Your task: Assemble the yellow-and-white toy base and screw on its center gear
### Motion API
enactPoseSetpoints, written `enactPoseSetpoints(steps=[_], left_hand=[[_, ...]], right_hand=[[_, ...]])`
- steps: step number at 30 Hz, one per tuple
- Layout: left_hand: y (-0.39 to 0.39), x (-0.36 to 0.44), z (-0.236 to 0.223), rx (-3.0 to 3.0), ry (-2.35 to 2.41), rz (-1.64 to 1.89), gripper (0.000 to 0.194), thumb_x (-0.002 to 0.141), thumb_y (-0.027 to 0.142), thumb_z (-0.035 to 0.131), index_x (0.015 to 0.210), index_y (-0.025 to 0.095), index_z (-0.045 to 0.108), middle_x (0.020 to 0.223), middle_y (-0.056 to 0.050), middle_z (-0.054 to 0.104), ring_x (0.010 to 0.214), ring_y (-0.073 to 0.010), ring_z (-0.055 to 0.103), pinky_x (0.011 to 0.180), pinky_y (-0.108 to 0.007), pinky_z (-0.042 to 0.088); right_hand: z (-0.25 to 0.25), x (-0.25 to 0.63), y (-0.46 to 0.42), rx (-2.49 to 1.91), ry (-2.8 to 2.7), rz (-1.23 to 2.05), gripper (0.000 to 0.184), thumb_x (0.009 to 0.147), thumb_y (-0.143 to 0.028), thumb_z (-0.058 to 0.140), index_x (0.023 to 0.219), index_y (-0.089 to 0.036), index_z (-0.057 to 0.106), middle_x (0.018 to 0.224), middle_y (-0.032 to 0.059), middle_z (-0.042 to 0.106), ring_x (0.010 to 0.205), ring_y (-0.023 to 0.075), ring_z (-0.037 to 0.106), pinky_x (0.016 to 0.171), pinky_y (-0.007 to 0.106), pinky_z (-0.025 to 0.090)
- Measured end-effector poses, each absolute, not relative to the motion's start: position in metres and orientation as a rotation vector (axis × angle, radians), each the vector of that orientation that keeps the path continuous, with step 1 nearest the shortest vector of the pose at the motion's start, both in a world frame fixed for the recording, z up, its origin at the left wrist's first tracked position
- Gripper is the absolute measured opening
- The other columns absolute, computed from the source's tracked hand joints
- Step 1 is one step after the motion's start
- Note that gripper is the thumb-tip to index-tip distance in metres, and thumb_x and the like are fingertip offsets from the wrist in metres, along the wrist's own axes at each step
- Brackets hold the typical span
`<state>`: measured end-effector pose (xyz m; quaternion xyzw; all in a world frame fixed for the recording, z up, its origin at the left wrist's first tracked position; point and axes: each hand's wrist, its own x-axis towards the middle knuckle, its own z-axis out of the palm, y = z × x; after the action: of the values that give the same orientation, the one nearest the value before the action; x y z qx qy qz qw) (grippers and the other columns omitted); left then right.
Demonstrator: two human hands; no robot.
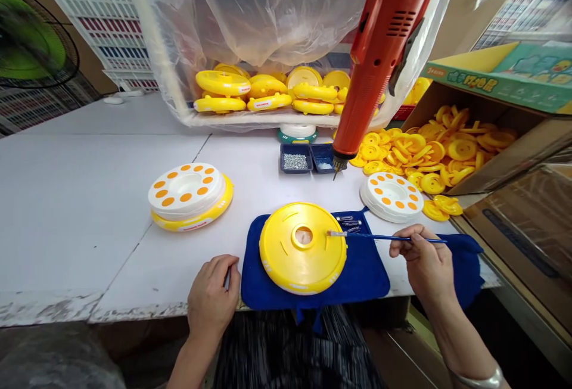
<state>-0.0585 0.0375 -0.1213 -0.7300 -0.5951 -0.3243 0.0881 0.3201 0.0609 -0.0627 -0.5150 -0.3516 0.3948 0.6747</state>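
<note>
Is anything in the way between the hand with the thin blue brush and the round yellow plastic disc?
Nothing visible is. The right hand holds the thin blue brush, its tip over the round yellow plastic disc. Small dark cylinders lie beside the disc on the dark blue cloth, not blocking it.

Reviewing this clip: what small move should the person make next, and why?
Probably a light stroke of the brush along the yellow disc, just right of its middle. The right hand grips the handle, and the tip appears over that spot, though contact is unclear. The left hand is off the disc, so it might steady the rim.
</note>
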Motion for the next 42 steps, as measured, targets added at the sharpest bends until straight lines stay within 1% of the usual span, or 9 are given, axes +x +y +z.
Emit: enactPoseSetpoints(steps=[6, 11, 17, 22, 27, 34, 37, 42], left_hand=[[0.038, -0.059, -0.12, -2.162, -1.74, -0.964, 0.013, 0.091, 0.013, 0.049, 0.094, 0.017, 0.061, 0.089, -0.005, 0.067, 0.082, -0.0206, 0.062, 0.077, -0.033, 0.047], [0.04, -0.061, -0.122, -2.181, -1.702, -0.959, 0.012, 0.092, 0.014, 0.049, 0.095, 0.017, 0.061, 0.089, -0.005, 0.066, 0.082, -0.0201, 0.062, 0.078, -0.032, 0.047], [0.042, -0.064, -0.124, -2.194, -1.667, -0.965, 0.011, 0.093, 0.015, 0.049, 0.096, 0.018, 0.06, 0.09, -0.005, 0.066, 0.083, -0.0198, 0.062, 0.08, -0.033, 0.047], [0.042, -0.065, -0.123, -2.181, -1.659, -0.97, 0.011, 0.093, 0.016, 0.05, 0.095, 0.018, 0.059, 0.089, -0.005, 0.066, 0.082, -0.02, 0.063, 0.079, -0.033, 0.047], [0.041, -0.064, -0.123, -2.183, -1.672, -0.966, 0.011, 0.093, 0.015, 0.05, 0.095, 0.018, 0.06, 0.089, -0.005, 0.066, 0.083, -0.0203, 0.063, 0.079, -0.033, 0.048], [0.042, -0.062, -0.122, -2.178, -1.693, -0.957, 0.011, 0.093, 0.015, 0.05, 0.095, 0.017, 0.06, 0.089, -0.006, 0.066, 0.082, -0.0208, 0.063, 0.078, -0.033, 0.048], [0.041, -0.061, -0.12, -2.178, -1.692, -0.966, 0.011, 0.092, 0.014, 0.05, 0.095, 0.018, 0.06, 0.089, -0.005, 0.067, 0.082, -0.0205, 0.063, 0.077, -0.033, 0.048], [0.039, -0.06, -0.12, -2.171, -1.709, -0.977, 0.012, 0.091, 0.013, 0.049, 0.094, 0.018, 0.06, 0.089, -0.005, 0.067, 0.082, -0.0207, 0.062, 0.077, -0.033, 0.048]], right_hand=[[-0.07, 0.32, 0.057, -1.199, -0.811, 0.887, 0.016, 0.073, -0.029, 0.065, 0.062, -0.016, 0.065, 0.052, 0.0027, 0.064, 0.044, 0.013, 0.059, 0.046, 0.023, 0.047], [-0.073, 0.318, 0.06, -1.178, -0.771, 0.894, 0.015, 0.074, -0.03, 0.065, 0.066, -0.017, 0.065, 0.054, 0.0028, 0.066, 0.045, 0.0135, 0.061, 0.047, 0.023, 0.049], [-0.076, 0.315, 0.06, -1.157, -0.769, 0.912, 0.017, 0.076, -0.031, 0.065, 0.067, -0.017, 0.064, 0.054, 0.0022, 0.066, 0.046, 0.012, 0.06, 0.047, 0.021, 0.048], [-0.079, 0.317, 0.06, -1.135, -0.765, 0.932, 0.019, 0.076, -0.034, 0.066, 0.068, -0.017, 0.064, 0.054, 0.0029, 0.067, 0.045, 0.0125, 0.061, 0.049, 0.022, 0.049], [-0.081, 0.32, 0.048, -1.125, -0.783, 0.961, 0.017, 0.077, -0.031, 0.067, 0.067, -0.017, 0.064, 0.055, 0.0016, 0.066, 0.045, 0.0116, 0.059, 0.047, 0.021, 0.047], [-0.08, 0.321, 0.045, -1.127, -0.843, 0.893, 0.015, 0.079, -0.028, 0.065, 0.069, -0.017, 0.065, 0.059, 0.0018, 0.066, 0.048, 0.0124, 0.061, 0.05, 0.022, 0.049], [-0.079, 0.322, 0.047, -1.107, -0.849, 0.836, 0.014, 0.078, -0.026, 0.065, 0.069, -0.017, 0.066, 0.061, 0.0016, 0.066, 0.049, 0.0129, 0.062, 0.049, 0.023, 0.049], [-0.077, 0.324, 0.045, -1.091, -0.882, 0.839, 0.014, 0.079, -0.025, 0.064, 0.068, -0.017, 0.067, 0.06, 0.0017, 0.064, 0.049, 0.0133, 0.061, 0.047, 0.024, 0.05]])
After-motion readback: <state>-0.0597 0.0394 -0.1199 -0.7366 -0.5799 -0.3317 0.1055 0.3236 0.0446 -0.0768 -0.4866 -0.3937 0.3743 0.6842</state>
